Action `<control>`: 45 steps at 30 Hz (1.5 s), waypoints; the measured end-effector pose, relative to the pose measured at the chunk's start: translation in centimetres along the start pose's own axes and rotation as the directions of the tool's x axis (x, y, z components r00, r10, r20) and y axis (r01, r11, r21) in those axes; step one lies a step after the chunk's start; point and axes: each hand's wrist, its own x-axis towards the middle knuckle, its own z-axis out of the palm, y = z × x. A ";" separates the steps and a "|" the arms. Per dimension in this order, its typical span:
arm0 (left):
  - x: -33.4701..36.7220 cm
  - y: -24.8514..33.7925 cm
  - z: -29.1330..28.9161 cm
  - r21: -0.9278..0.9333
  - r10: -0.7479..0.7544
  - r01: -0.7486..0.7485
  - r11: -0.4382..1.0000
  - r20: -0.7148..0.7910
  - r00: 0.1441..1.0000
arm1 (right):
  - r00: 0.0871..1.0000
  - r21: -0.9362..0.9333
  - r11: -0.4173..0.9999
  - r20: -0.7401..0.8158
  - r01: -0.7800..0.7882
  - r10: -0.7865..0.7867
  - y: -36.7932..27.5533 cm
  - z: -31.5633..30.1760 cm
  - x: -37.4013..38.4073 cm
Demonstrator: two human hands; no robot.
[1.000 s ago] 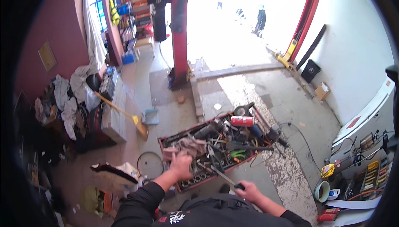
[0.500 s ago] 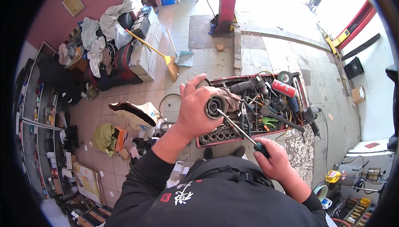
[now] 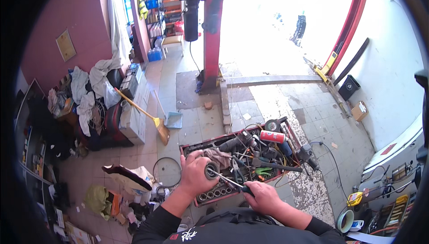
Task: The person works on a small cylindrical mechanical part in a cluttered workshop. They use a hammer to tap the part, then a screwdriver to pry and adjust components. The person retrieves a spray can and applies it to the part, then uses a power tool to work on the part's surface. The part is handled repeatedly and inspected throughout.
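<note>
My left hand [image 3: 193, 176] is wrapped round a hollow, round metal part [image 3: 208, 165], its open end turned toward my right. A screwdriver [image 3: 231, 181] with a dark green handle is gripped in my right hand [image 3: 264, 196]. Its shaft slants up to the left, and the tip reaches into the mouth of the metal part; how deep it goes I cannot tell. Both hands are over the near side of a red tool tray [image 3: 182, 150]. A brownish rag [image 3: 219, 158] lies just beyond my left hand, and pliers [image 3: 237, 169] lie beyond the screwdriver.
The tray also holds a row of sockets [image 3: 216, 193], a red spray can [image 3: 272, 136] and a hammer [image 3: 277, 166]. A power tool [image 3: 308, 155] with a cord sits at its right. Leftward are a broom [image 3: 161, 131], a dustpan [image 3: 174, 120] and an open bag [image 3: 129, 179]. A red post [image 3: 212, 42] stands ahead.
My view has tilted up, so the hands and tray sit lower in the picture. The screwdriver tip is still at the metal part's opening, and both grips stay the same.
</note>
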 end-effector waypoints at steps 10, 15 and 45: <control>-2.6 -2.8 6.6 0.106 -0.094 0.078 0.991 0.157 0.983 | 0.982 0.031 0.993 0.154 -0.111 0.105 4.2 4.7 -1.6; -4.7 -3.9 10.0 0.101 -0.238 0.220 0.970 0.238 0.942 | 0.972 0.056 0.984 0.180 -0.166 0.154 4.8 6.0 -2.1; -2.3 -1.3 4.9 0.096 0.256 -0.335 0.937 0.464 0.848 | 0.796 0.041 0.977 0.588 -0.208 0.145 5.7 1.9 -1.8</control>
